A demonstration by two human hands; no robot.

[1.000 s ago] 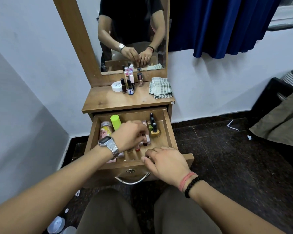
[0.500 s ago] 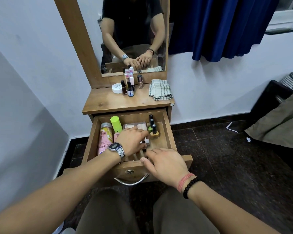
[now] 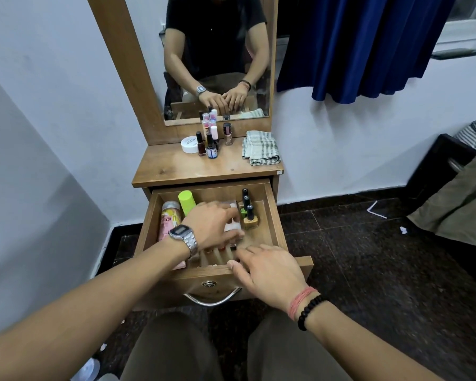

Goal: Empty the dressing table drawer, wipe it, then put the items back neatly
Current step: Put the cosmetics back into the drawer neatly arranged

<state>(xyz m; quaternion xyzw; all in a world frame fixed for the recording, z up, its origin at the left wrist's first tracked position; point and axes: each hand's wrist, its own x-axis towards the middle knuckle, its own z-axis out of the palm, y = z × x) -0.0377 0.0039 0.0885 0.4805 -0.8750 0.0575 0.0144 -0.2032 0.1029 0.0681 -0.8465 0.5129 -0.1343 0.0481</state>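
The wooden drawer (image 3: 273,215) of the dressing table is pulled out. It holds a pink bottle (image 3: 169,218), a green-capped bottle (image 3: 187,200), three dark-capped nail polish bottles (image 3: 249,213) standing at the right, and a row of small tubes (image 3: 217,251) lying at the front. My left hand (image 3: 209,224) is inside the drawer, fingers curled round a pale flat box (image 3: 232,227) in the middle. My right hand (image 3: 267,273) rests with straight fingers on the drawer's front edge, fingertips by the tubes.
On the tabletop stand a white jar (image 3: 188,144), several nail polish bottles (image 3: 210,144) and a folded checked cloth (image 3: 261,147) below the mirror (image 3: 217,56). My knees are just under the drawer's metal handle (image 3: 212,299). The floor to the right is dark tile.
My left hand has slid back from the middle toward the front of the drawer and settled over the pale box. My right hand stays at the front edge.
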